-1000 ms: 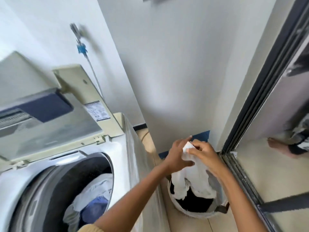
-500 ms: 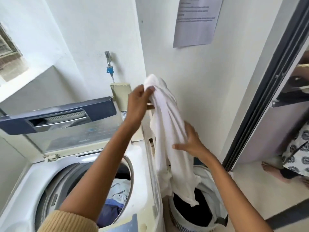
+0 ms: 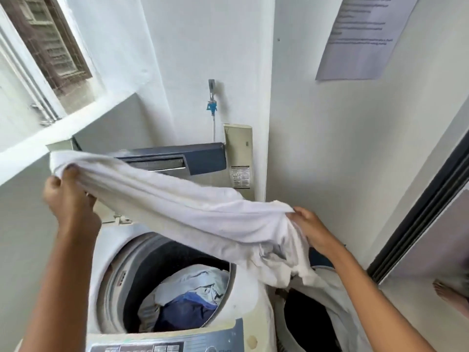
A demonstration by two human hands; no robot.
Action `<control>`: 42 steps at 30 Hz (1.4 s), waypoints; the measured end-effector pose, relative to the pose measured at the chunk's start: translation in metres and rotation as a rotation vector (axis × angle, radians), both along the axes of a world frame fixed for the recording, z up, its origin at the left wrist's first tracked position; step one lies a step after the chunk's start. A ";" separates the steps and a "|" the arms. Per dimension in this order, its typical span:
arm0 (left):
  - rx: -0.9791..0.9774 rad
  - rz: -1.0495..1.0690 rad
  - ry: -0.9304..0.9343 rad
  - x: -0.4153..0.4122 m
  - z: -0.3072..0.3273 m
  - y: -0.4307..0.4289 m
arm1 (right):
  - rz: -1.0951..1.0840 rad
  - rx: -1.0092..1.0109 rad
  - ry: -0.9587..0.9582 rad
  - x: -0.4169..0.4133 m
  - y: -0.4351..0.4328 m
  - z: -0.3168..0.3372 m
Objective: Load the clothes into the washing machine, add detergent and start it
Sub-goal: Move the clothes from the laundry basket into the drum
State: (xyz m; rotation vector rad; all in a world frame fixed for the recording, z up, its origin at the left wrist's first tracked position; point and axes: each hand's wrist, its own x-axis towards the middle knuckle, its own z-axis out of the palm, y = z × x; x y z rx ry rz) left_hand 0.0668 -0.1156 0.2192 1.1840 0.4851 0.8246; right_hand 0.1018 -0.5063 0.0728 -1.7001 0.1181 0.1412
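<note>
A white garment point(image 3: 177, 207) stretches across the top-loading washing machine point(image 3: 251, 298), above its open drum. My left hand point(image 3: 68, 196) grips one end at the upper left. My right hand point(image 3: 311, 228) holds the other end at the right, above the laundry basket point(image 3: 281, 308). The garment's lower end hangs down toward the basket. White, light blue and dark blue clothes point(image 3: 187, 298) lie inside the drum. The machine's lid point(image 3: 177, 158) stands raised at the back.
The control panel point(image 3: 165, 345) runs along the machine's front edge. A tap with a blue fitting point(image 3: 212, 102) hangs on the wall behind. A paper notice point(image 3: 360, 34) is on the right wall. A sliding door frame point(image 3: 416, 212) and another person's foot point(image 3: 446, 293) are at the right.
Both hands lifted the white garment out of the basket and carried it left. It hung upright half a second ago and is now stretched sideways over the drum.
</note>
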 end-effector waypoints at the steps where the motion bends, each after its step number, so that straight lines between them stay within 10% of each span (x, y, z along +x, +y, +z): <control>1: 0.050 -0.007 0.069 -0.004 -0.013 0.007 | 0.013 0.024 -0.055 0.004 0.006 0.013; 6: 0.587 -0.268 0.631 -0.004 -0.057 -0.004 | 0.268 -0.043 -0.313 0.013 0.068 0.084; 13: 0.650 -0.920 0.245 -0.011 -0.055 -0.097 | 0.652 -0.206 -0.420 0.002 0.157 0.123; 20: 0.515 -0.510 0.206 -0.001 -0.055 -0.074 | 0.384 0.027 -0.357 0.020 0.122 0.103; 28: 0.242 -0.393 0.007 -0.011 -0.039 -0.018 | 0.508 -0.562 0.207 0.025 0.079 -0.048; 42: 0.020 0.236 0.202 -0.036 -0.089 0.097 | -0.030 -0.223 -0.172 0.063 0.078 0.028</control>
